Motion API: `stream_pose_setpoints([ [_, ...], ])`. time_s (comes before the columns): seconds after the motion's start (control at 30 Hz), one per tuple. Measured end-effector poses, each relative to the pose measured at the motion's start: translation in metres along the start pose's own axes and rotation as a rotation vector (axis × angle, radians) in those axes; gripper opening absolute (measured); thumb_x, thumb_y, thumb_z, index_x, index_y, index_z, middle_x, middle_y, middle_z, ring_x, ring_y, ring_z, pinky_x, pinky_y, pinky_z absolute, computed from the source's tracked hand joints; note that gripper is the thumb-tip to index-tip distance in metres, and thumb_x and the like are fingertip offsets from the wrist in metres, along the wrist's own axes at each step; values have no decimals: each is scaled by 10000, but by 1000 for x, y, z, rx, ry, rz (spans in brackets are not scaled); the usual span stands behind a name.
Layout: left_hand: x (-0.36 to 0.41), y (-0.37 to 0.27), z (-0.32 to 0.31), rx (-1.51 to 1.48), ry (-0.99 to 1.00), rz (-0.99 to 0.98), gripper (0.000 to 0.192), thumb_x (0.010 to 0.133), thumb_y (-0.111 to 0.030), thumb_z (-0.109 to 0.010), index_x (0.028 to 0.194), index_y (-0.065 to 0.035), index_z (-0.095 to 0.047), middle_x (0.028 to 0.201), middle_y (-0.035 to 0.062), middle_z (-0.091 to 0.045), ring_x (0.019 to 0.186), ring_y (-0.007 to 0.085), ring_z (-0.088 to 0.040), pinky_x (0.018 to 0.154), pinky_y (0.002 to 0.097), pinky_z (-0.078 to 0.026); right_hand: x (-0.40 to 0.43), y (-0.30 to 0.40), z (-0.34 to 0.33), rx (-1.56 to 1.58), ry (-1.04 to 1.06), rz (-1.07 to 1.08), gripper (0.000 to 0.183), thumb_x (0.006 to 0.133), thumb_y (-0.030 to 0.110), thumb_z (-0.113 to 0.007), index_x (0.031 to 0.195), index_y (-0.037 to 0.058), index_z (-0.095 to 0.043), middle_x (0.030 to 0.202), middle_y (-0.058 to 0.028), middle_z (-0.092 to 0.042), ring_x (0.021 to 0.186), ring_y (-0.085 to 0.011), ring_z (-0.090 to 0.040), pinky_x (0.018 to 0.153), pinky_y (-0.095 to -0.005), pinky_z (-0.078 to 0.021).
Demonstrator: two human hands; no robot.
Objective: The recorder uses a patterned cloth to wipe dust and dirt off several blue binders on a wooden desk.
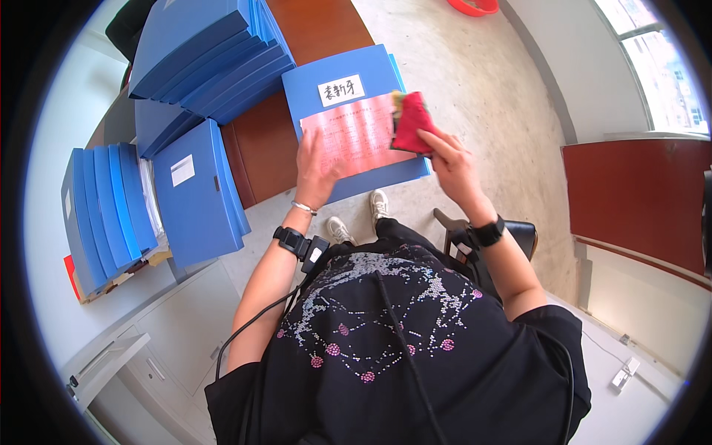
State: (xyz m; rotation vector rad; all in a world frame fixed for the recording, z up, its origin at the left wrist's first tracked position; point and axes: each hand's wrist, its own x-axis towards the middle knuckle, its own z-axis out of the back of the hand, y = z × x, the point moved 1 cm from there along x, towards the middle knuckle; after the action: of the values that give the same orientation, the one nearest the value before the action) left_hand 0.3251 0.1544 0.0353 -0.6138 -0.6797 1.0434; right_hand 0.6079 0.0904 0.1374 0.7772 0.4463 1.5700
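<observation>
A blue document box point(356, 61) with a handwritten white label lies flat before me, with at least one more blue box under it. A pink printed sheet point(356, 133) rests on its lower part. My left hand point(318, 167) is spread at the sheet's left edge, its fingers somewhat blurred; nothing is gripped in it. In my right hand point(453, 161) is a folded red cloth point(413, 125) with yellow and green parts, pinched between thumb and fingers at the sheet's right side. Whether the cloth touches the sheet I cannot tell.
Blue document boxes point(194, 61) are piled high at the upper left. More boxes point(105, 206) stand upright at the left, beside a leaning one point(192, 194). The brown desk point(267, 150) shows between them. A black-seated chair point(514, 236) is near my right arm, and a red basin point(473, 6) stands farther off.
</observation>
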Motion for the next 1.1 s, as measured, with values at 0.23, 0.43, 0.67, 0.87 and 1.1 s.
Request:
stream_pose_setpoints([
  [0.23, 0, 13, 3, -334, 4, 212, 727, 972, -576, -382, 1458, -36, -391, 1556, 194, -275, 1454, 341, -234, 1184, 408, -190, 0, 32, -105, -128, 405, 487, 402, 745, 19, -598, 1110, 152, -700, 1244, -24, -640, 1064, -232, -572, 976, -408, -433],
  [0.43, 1, 18, 7, -314, 34, 245, 700, 1034, -550, -224, 1402, -15, -486, 1544, 162, -336, 1461, 306, -237, 1193, 378, -174, -10, 26, -100, -170, 407, 545, 323, 779, 128, -599, 1072, 183, -724, 1242, 20, -639, 1110, -200, -544, 921, -359, -435],
  [0.67, -1, 16, 8, -282, 40, 291, 735, 1023, -580, -230, 1390, 1, -492, 1547, 160, -333, 1468, 310, -219, 1198, 382, -161, -27, -32, -31, -181, 236, 330, 388, 732, -58, -589, 1053, 111, -725, 1209, -47, -663, 1071, -283, -569, 948, -382, -474],
  [0.87, -12, 19, 11, -438, -58, 383, 782, 978, -643, -311, 1450, -29, -417, 1512, 137, -393, 1395, 266, -339, 1093, 374, -299, -40, -86, -4, 58, 66, -173, 420, 833, -93, -496, 1172, 69, -687, 1178, -117, -677, 959, -222, -662, 859, -311, -536],
  [1.1, -51, 0, 29, -595, 18, 936, 886, 889, -742, -426, 1489, -92, -383, 1450, 91, -481, 1245, 229, -494, 861, 379, -477, -24, -87, -11, 334, 79, -459, 442, 867, -54, -461, 1252, 59, -646, 995, -54, -692, 841, -101, -633, 753, -251, -516],
])
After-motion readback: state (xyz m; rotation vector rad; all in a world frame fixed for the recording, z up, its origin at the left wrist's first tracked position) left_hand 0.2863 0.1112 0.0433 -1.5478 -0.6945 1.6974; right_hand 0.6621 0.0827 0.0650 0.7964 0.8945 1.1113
